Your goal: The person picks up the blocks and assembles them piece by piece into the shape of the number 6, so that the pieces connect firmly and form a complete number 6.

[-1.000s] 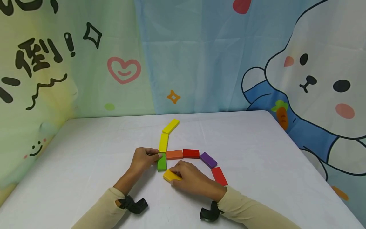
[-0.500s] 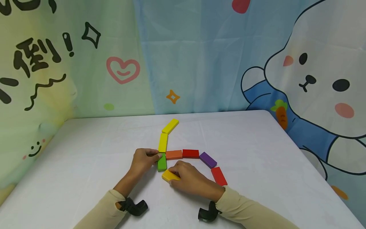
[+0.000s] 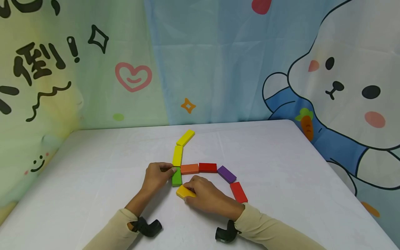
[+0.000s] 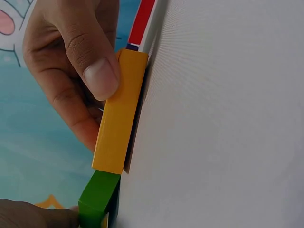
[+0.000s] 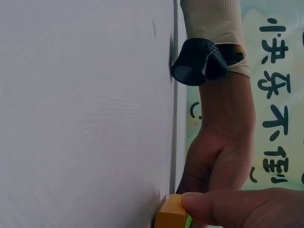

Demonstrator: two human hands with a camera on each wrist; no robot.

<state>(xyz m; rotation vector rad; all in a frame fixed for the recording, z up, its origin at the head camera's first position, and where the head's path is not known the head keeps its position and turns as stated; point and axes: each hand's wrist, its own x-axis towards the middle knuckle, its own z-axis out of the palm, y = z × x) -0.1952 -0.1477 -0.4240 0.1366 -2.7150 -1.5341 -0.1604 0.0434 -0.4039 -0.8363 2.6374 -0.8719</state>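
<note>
My right hand (image 3: 204,194) pinches a yellow-orange block (image 3: 185,191) between thumb and fingers, just below the green block (image 3: 176,177). In the left wrist view, one end of the yellow-orange block (image 4: 119,118) meets the green block (image 4: 99,192). My left hand (image 3: 157,175) pinches the upper end of the green block, thumb on its near side. Above the green block, a yellow block (image 3: 177,155) and a tilted second yellow block (image 3: 185,138) continue the line. An orange block (image 3: 189,169) branches off to the right, close by the green block's top.
Right of the orange block, a red block (image 3: 207,167), a purple block (image 3: 226,174) and another red block (image 3: 239,192) curve down toward my right wrist. All lie on a white-covered table (image 3: 109,156). A printed cloth (image 3: 206,69) hangs behind. Black cameras (image 3: 226,232) sit on both wrists.
The head view has drifted slightly, shifting everything a little left. The yellow-orange block in my right hand has moved very slightly left; my left hand keeps its place on the green block.
</note>
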